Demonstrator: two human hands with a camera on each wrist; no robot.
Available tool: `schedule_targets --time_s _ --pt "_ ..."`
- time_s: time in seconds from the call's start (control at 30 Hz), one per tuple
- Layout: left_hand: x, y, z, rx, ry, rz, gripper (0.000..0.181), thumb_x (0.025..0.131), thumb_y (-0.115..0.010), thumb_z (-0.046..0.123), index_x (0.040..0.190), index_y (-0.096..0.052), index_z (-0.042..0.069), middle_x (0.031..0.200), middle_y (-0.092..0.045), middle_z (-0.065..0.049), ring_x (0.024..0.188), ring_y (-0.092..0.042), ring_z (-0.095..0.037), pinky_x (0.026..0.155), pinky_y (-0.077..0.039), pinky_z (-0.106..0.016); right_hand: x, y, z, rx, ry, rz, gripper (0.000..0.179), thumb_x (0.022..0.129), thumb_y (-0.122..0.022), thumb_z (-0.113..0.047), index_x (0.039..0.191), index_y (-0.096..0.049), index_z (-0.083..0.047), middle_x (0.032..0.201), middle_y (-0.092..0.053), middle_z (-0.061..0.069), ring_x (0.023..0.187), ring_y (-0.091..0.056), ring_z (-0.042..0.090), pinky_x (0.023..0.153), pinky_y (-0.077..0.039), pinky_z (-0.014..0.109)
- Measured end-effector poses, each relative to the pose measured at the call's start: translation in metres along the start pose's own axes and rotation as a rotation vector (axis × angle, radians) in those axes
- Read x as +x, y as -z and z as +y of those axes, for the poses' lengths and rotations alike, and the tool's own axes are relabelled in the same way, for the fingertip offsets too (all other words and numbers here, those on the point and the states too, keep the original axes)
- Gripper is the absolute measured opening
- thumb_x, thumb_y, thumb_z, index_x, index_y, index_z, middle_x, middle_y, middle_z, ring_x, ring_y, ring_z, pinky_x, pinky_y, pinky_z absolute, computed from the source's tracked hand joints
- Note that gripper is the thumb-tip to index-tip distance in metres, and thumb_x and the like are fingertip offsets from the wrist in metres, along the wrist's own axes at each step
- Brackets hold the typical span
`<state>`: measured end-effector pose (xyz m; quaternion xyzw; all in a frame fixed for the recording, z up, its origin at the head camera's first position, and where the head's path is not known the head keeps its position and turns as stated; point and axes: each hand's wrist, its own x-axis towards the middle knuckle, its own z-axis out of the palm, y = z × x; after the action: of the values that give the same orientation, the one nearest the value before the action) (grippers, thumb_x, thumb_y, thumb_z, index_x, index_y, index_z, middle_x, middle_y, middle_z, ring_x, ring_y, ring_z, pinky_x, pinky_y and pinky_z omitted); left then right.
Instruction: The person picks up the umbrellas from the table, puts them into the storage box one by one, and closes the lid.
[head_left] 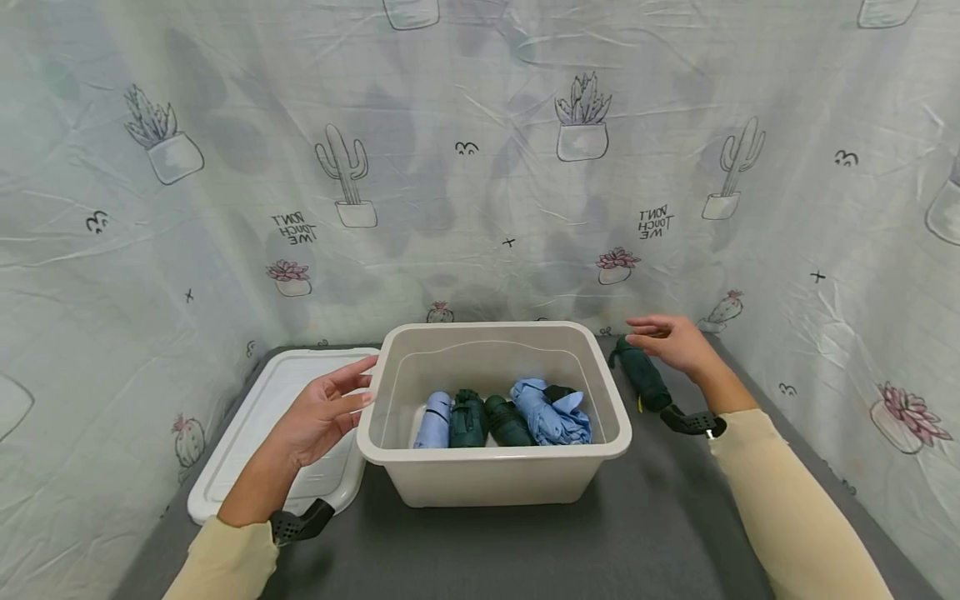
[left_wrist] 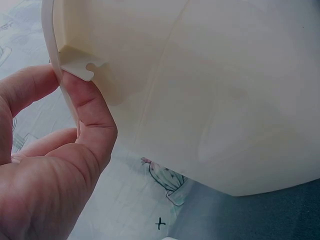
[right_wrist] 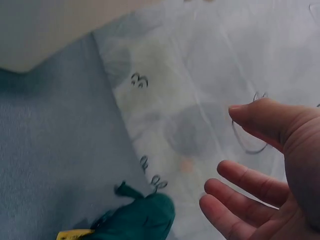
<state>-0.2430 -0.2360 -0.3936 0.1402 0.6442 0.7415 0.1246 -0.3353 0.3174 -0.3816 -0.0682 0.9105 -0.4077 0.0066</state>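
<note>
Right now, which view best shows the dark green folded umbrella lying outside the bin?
Head view: the dark green folded umbrella shows nearly whole, beside the beige plastic bin. Right wrist shows only one end; left wrist shows none.

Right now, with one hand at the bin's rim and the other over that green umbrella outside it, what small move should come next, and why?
Probably lower the right hand and close it on the dark green umbrella. That hand hovers open just above it, holding nothing, and the umbrella lies on the grey table beside the bin, where four folded umbrellas already lie. The left hand touches the rim, steadying the bin.
</note>
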Motion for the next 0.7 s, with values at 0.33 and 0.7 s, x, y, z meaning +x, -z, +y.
schedule_targets --time_s 0.33,0.7 --pt "0.000 0.000 -0.001 0.006 -0.008 -0.001 0.069 0.101 -0.058 -0.002 0.161 -0.024 0.000 0.127 -0.059 -0.010 0.113 -0.069 -0.018 0.096 -0.059 -0.038 0.016 -0.007 0.034 -0.080 -0.081 -0.002 0.057 0.101 -0.065 -0.038 0.146 -0.056 -0.005 0.146 -0.054 0.029 0.131 -0.054 0.047 0.107 -0.048 0.062" --pt "0.000 0.000 -0.004 -0.010 -0.009 0.003 0.069 0.101 -0.058 -0.001 0.161 -0.025 0.001 0.126 -0.059 -0.009 0.112 -0.070 -0.018 0.095 -0.060 -0.036 0.030 -0.017 0.056 -0.131 -0.180 -0.089 0.058 0.101 -0.064 -0.036 0.149 -0.053 -0.005 0.157 -0.037 0.034 0.144 -0.038 0.051 0.112 -0.039 0.067"
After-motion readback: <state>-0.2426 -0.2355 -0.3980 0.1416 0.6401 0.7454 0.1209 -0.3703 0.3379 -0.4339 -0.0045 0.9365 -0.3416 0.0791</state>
